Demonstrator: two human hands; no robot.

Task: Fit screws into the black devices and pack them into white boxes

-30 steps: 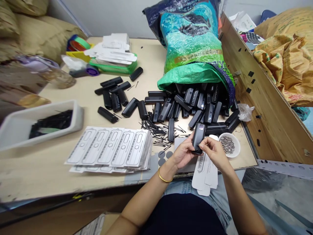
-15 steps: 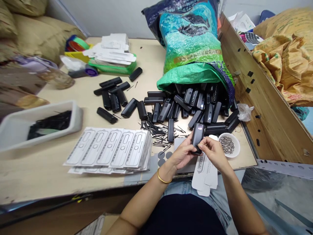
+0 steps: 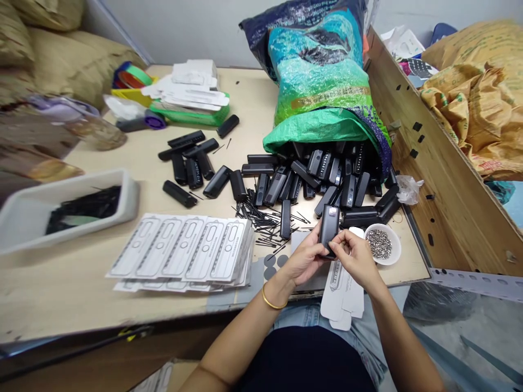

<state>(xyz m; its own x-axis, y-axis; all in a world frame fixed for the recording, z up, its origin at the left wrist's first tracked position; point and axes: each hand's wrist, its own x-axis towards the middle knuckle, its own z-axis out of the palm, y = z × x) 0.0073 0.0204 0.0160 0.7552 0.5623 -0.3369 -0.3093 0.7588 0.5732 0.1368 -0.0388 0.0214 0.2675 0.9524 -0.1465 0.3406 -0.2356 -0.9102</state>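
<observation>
My left hand (image 3: 308,256) is wrapped round a black oblong plastic device (image 3: 329,226), which it holds tilted up above the table edge. On the device's upper part is a small shiny window. The fingers of my right hand (image 3: 354,251) are pinched together against the device's lower right edge; anything tiny between them is hidden. Below my hands, flat white printed cartons (image 3: 342,296) lie over the table edge and my lap. A white bowl of small metal screws (image 3: 379,244) stands just right of my right hand.
Behind my hands, many similar black devices (image 3: 275,185) spill from a green-and-blue sack (image 3: 318,92). Thin black sticks (image 3: 265,223) lie scattered beside them. To the left are stacked white printed cartons (image 3: 180,247) and a white tray (image 3: 131,201). A wooden board (image 3: 433,163) walls the right side.
The device has tipped slightly more upright in my left hand. My right fingertips have shifted a little to the left along its lower end. The view has moved slightly.
</observation>
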